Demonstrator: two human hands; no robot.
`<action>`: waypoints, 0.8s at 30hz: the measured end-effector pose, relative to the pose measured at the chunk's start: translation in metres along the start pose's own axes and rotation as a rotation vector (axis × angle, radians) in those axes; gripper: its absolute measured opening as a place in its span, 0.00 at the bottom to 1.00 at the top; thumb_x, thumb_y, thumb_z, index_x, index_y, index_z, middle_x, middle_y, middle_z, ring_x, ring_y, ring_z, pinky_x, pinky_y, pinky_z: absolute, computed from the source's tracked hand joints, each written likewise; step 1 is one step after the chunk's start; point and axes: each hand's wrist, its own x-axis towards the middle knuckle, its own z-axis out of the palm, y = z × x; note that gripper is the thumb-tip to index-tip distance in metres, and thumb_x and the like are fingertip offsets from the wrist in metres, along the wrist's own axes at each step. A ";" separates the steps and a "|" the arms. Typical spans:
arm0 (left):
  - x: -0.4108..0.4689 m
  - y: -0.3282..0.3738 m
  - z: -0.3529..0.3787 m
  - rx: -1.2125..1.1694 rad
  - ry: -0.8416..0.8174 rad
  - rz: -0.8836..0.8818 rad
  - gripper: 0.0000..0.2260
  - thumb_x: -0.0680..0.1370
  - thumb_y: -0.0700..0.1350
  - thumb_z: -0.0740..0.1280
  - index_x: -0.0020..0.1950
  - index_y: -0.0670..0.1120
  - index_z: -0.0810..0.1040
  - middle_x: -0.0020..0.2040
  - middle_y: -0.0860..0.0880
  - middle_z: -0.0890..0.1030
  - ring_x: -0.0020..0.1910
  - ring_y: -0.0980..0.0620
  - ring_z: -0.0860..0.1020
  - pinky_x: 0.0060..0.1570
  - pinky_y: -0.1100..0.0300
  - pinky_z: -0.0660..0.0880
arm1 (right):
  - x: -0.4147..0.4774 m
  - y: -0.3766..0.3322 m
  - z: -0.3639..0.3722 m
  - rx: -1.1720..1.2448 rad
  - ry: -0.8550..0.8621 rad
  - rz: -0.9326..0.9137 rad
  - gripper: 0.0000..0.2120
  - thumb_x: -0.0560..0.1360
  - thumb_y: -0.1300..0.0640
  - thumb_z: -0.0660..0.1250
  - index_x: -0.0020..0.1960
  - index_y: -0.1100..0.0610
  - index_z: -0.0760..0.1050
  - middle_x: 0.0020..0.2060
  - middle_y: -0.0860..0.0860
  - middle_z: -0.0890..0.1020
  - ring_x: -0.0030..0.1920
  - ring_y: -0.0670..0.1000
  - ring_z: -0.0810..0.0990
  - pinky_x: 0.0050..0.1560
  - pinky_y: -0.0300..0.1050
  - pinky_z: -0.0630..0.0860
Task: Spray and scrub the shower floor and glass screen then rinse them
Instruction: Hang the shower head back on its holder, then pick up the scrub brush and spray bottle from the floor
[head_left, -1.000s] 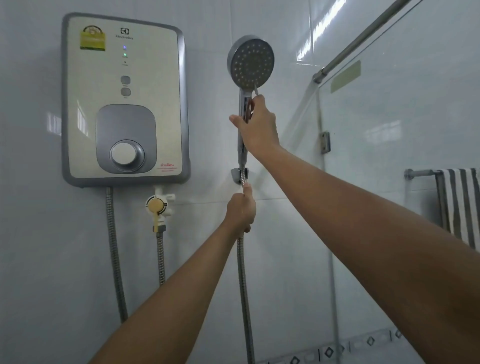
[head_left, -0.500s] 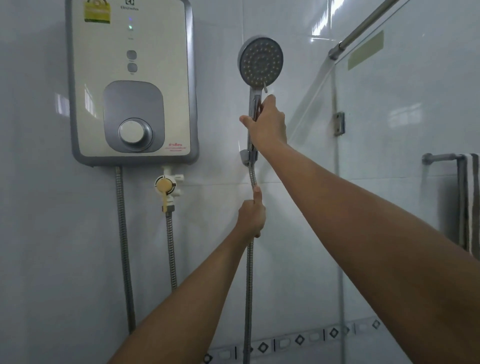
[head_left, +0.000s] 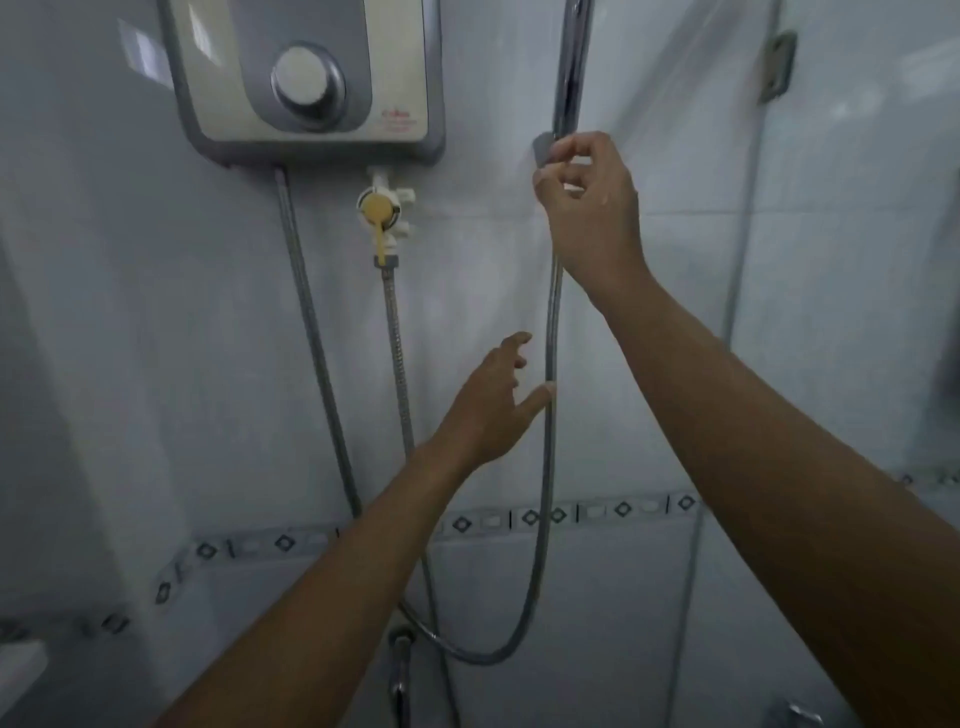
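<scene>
The chrome shower handle (head_left: 571, 57) stands upright in its grey wall holder (head_left: 543, 148); the spray head is cut off above the frame. My right hand (head_left: 592, 208) hovers just below the holder, fingers loosely curled and apart beside the top of the hose. The metal hose (head_left: 549, 364) hangs down and loops near the bottom. My left hand (head_left: 493, 405) is spread open beside the hose, its thumb tip close to it. The glass screen (head_left: 841, 291) stands at the right. The floor is out of view.
A white and grey water heater (head_left: 311, 78) hangs at the upper left, with a yellow-handled valve (head_left: 379, 213) and two more hoses below it. A chrome tap (head_left: 400, 670) sticks out low on the wall. A metal hinge (head_left: 776, 67) fixes the screen.
My right hand slid down off the shower handle to below the holder. My left hand let go of the hose and opened. The view tilted downward.
</scene>
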 end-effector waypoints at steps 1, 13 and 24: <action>-0.020 -0.011 -0.001 0.033 -0.001 0.000 0.29 0.80 0.55 0.66 0.78 0.52 0.60 0.65 0.50 0.73 0.56 0.55 0.74 0.58 0.60 0.72 | -0.022 0.009 0.002 0.000 -0.032 0.012 0.08 0.78 0.57 0.67 0.57 0.57 0.75 0.46 0.48 0.82 0.43 0.40 0.81 0.42 0.28 0.75; -0.315 -0.186 0.032 0.059 -0.029 -0.359 0.19 0.78 0.47 0.71 0.67 0.46 0.72 0.56 0.51 0.76 0.49 0.57 0.74 0.47 0.76 0.68 | -0.398 0.170 0.043 -0.007 -0.484 0.480 0.03 0.81 0.58 0.66 0.53 0.58 0.75 0.45 0.51 0.82 0.47 0.49 0.82 0.46 0.48 0.80; -0.615 -0.301 0.158 -0.046 -0.273 -0.851 0.14 0.79 0.46 0.69 0.62 0.44 0.74 0.52 0.49 0.77 0.44 0.51 0.76 0.47 0.58 0.77 | -0.777 0.259 0.009 -0.186 -0.865 0.995 0.04 0.81 0.62 0.63 0.48 0.58 0.75 0.40 0.50 0.80 0.42 0.47 0.80 0.40 0.36 0.74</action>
